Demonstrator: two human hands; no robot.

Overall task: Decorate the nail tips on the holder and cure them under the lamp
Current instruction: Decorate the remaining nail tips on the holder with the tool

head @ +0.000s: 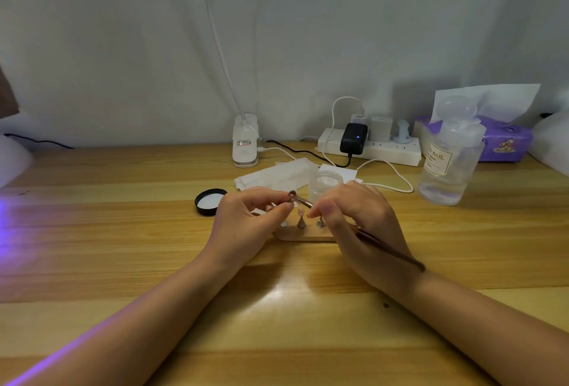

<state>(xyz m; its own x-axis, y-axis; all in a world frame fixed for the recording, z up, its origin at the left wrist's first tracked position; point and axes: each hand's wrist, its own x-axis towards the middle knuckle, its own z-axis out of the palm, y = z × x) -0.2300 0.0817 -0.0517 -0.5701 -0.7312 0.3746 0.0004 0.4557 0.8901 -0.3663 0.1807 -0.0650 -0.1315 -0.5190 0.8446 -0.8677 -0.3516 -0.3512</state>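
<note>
We see the wooden desk (123, 231) spreading wide under both hands, with a white cloth backdrop (277, 31) behind it. Far right of the grips lies a purple tissue box (505, 142), and in front of it a clear bottle (449, 161) with a label stands to the right of the right hand. Behind the grips a white power strip (372, 148) carries a black adapter (354, 138) and white plugs, and left of it a white lamp base (245, 142) rises on a thin stalk. Folded white tissue (274, 174) lies just behind the hands, with a small clear jar (326, 184) beside the right hand and its black lid (210, 201) just left of the left hand.

Our left hand (246, 222) pinches a small stand bearing a nail tip (292, 194) between thumb and fingertips, raised above the wooden holder (303, 235). Our right hand (357, 225) pinches a thin brush (391, 250) whose metal end reaches the lifted tip. Beneath the grips, the holder sits on the desk with other stands on it, one carrying a pinkish nail tip (301, 212).
</note>
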